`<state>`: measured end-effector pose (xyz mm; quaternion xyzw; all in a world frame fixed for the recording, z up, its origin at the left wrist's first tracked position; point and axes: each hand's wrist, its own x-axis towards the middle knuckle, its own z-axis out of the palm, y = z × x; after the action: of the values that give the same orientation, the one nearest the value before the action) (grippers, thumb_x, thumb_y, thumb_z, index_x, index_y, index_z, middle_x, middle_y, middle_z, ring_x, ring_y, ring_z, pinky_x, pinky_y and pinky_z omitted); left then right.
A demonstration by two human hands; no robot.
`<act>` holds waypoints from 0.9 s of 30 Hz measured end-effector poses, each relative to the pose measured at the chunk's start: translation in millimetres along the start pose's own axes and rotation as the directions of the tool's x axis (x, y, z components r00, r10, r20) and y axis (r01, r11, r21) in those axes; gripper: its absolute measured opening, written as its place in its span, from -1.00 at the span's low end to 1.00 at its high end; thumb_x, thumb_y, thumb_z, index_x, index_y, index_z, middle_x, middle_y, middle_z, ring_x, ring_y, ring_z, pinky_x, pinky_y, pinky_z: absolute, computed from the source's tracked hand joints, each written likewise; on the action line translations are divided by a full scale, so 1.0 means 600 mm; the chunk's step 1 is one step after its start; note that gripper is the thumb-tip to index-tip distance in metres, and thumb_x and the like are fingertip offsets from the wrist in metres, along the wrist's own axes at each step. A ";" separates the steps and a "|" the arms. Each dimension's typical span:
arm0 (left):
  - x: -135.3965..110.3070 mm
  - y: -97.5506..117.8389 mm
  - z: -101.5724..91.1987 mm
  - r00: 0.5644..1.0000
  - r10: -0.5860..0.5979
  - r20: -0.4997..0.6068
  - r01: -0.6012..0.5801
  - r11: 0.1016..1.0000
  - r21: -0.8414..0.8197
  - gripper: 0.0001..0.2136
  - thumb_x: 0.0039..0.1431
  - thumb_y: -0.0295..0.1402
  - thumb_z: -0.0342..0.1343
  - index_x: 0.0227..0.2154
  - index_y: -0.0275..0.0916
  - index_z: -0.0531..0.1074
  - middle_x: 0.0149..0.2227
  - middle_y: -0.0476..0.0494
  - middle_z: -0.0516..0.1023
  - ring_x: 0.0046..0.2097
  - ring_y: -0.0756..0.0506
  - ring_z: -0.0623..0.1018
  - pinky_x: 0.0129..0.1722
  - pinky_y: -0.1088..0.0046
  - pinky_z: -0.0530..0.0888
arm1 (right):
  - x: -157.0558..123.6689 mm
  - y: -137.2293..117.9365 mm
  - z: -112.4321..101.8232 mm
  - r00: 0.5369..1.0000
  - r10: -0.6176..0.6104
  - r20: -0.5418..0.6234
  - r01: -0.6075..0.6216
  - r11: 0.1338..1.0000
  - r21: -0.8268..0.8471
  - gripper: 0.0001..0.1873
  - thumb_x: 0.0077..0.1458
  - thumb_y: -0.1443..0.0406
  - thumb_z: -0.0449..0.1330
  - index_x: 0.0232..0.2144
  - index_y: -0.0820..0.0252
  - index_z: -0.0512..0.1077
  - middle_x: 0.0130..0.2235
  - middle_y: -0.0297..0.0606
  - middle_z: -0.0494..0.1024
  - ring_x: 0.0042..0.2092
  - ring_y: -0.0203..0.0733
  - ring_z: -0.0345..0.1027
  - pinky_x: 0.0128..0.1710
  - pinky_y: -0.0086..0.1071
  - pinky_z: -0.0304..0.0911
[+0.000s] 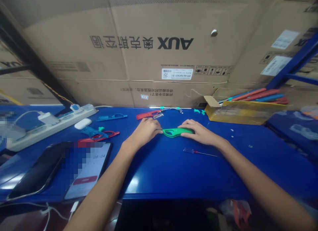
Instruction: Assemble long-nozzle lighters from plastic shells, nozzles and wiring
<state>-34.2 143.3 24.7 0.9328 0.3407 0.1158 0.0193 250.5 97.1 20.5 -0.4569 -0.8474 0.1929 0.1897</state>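
Both my hands are over the middle of the blue table around a green plastic lighter casing point(171, 132) with a long oval opening. The right hand point(195, 130) wraps its thumb and fingers round the casing's right end. At the other end, my left hand point(148, 130) pinches the tip, fingers closed. A screwdriver point(196, 152) with a clear handle lies just nearer to me than the right hand. Behind the left hand rest a red casing point(149, 114) and a small metal part point(158, 115). Whatever is inside the green casing is hidden.
A cardboard box point(238, 113) of long coloured pieces stands at the back right. Blue casings point(111, 117) and a red casing point(109, 135) lie left, near a white earphone case point(82, 123). A power strip point(62, 125), a dark phone point(37, 174) and a lit tablet point(85, 173) occupy the left side.
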 end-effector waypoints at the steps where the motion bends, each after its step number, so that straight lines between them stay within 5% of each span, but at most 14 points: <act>1: 0.000 0.000 0.001 1.000 -0.001 0.004 0.002 1.000 -0.004 -0.77 0.40 -0.22 0.08 -0.22 -0.16 0.62 -0.06 -0.09 0.64 0.02 -0.19 0.54 -0.01 0.27 0.29 | 0.000 0.001 0.001 1.000 0.003 0.009 -0.002 1.000 -0.008 -0.52 0.30 -0.02 0.11 0.11 0.08 0.48 0.01 -0.10 0.47 0.06 0.04 0.31 0.11 -0.02 0.20; 13: 0.001 0.006 0.008 0.999 -0.024 0.022 0.024 1.000 -0.008 -0.78 0.40 -0.24 0.08 -0.14 -0.17 0.61 -0.01 -0.12 0.60 0.05 -0.20 0.53 0.03 0.20 0.34 | -0.002 0.006 -0.001 0.998 0.017 0.053 -0.017 1.000 -0.002 -0.52 0.30 -0.03 0.10 0.10 0.07 0.48 0.01 -0.11 0.47 0.05 0.03 0.32 0.11 -0.01 0.22; 27: 0.010 0.015 0.014 0.992 -0.125 0.026 0.125 0.992 -0.024 -0.86 0.31 -0.30 0.17 -0.26 -0.15 0.63 -0.06 -0.07 0.63 -0.02 -0.19 0.58 0.02 0.21 0.38 | 0.005 0.022 0.010 0.999 0.046 0.015 -0.045 0.995 -0.088 -0.55 0.28 -0.04 0.14 0.05 0.00 0.56 -0.02 -0.12 0.49 0.03 0.06 0.32 0.06 -0.03 0.22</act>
<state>-22.2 140.5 18.9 0.9106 0.3968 0.1072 0.0428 255.1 105.4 9.5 -0.4824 -0.8459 0.1637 0.1580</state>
